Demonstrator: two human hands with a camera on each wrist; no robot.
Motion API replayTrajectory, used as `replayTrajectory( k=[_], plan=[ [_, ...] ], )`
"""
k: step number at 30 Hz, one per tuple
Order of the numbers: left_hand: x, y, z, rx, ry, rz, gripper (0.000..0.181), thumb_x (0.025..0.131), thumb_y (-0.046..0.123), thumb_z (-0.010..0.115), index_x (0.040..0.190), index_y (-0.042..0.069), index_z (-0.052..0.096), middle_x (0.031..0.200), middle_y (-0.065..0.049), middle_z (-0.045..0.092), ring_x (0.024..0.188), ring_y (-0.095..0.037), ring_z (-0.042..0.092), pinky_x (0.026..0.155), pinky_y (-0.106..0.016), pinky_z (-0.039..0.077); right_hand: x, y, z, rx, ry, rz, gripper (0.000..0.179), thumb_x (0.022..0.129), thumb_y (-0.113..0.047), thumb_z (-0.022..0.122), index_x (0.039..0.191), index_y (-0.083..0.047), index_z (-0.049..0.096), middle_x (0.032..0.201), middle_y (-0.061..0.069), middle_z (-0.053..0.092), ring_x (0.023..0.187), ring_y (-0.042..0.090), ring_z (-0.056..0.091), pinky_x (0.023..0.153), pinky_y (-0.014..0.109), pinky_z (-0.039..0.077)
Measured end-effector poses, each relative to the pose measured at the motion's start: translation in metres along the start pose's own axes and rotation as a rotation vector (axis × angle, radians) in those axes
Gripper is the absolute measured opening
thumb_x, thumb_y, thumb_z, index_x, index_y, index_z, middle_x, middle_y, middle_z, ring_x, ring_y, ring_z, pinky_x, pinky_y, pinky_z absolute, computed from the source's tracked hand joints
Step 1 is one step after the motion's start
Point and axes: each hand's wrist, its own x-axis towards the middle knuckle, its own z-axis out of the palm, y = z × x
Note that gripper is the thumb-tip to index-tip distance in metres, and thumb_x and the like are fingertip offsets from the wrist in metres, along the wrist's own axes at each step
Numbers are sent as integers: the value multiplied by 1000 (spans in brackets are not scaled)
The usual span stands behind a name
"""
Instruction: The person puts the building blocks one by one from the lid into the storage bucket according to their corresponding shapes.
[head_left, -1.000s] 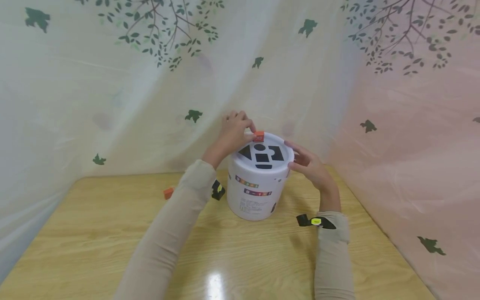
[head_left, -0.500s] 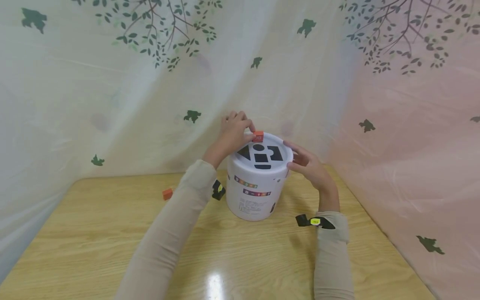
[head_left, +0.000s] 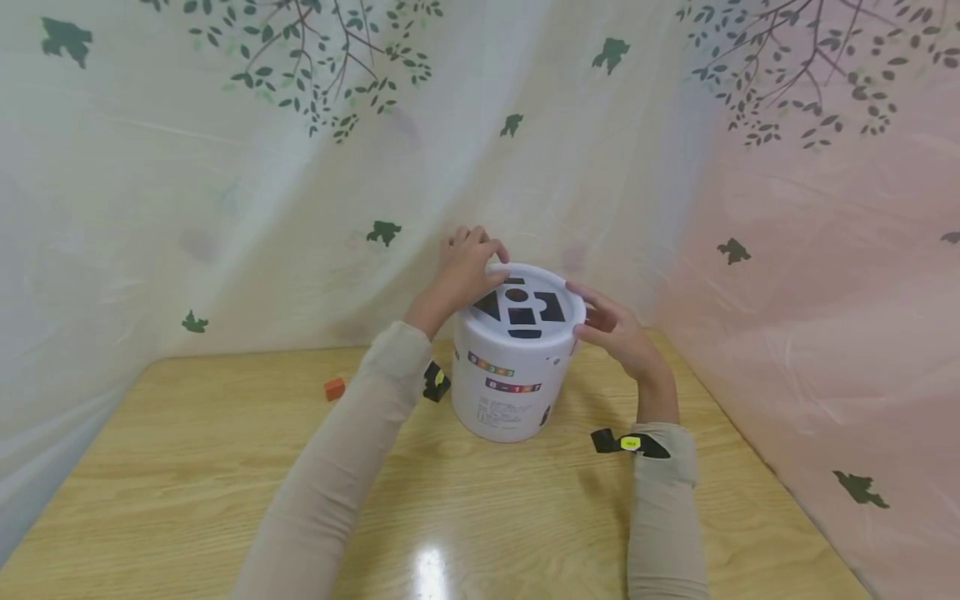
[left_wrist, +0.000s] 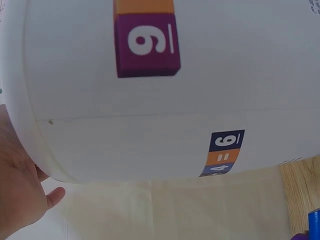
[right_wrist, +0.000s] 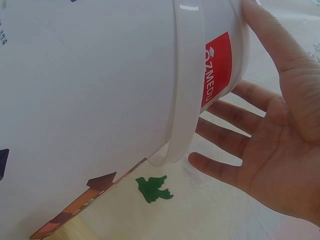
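A white cylindrical bucket [head_left: 498, 392] stands upright on the table, printed with coloured number sums. Its lid [head_left: 532, 325] has several dark cut-out shapes. Over the lid's far left edge is my left hand [head_left: 467, 267], thumb and index finger apart with nothing between them. The orange block that was there is out of sight, and a dark slot [head_left: 513, 282] shows beside the thumb. At the lid's right rim, my right hand [head_left: 618, 333] rests with thumb and fingers spread. In the right wrist view its fingers [right_wrist: 225, 130] extend fairly straight beside the lid.
An orange block [head_left: 334, 388] lies on the wooden table [head_left: 225, 467], left of the bucket. Black straps with a yellow mark sit at the wrists. A blue object [left_wrist: 314, 225] peeks into the left wrist view's corner. A patterned curtain [head_left: 300, 208] hangs behind.
The orange block between the left thumb and index finger has vanished at the lid, uncovering a slot. The left fingers now hold nothing. The right hand stays at the rim.
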Motion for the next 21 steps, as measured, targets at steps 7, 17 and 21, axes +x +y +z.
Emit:
replayTrajectory(
  k=[7, 17, 21],
  plan=[
    [-4, 0, -6, -7, 13, -2, 31, 98, 35, 66, 124, 17, 66, 123, -7, 56, 121, -26, 42, 109, -47, 31, 1, 1, 0, -7, -6, 3, 66, 99, -9, 62, 159, -19, 36, 165, 7, 36, 144, 37, 45, 111, 43, 45],
    [-19, -11, -17, -41, 18, -11, 33, 97, 33, 68, 125, 16, 66, 124, -9, 59, 120, -25, 45, 107, -45, 35, 1, -1, 2, -5, 3, 16, 68, 98, -12, 66, 158, -22, 37, 164, 4, 37, 146, 37, 43, 114, 58, 39],
    [-27, -21, -22, -66, 17, -21, 33, 97, 33, 69, 124, 15, 66, 124, -10, 59, 121, -27, 45, 108, -47, 34, 0, -1, 2, -10, 15, 24, 68, 97, -13, 66, 158, -23, 38, 164, 4, 38, 145, 37, 44, 114, 61, 37]
  ],
)
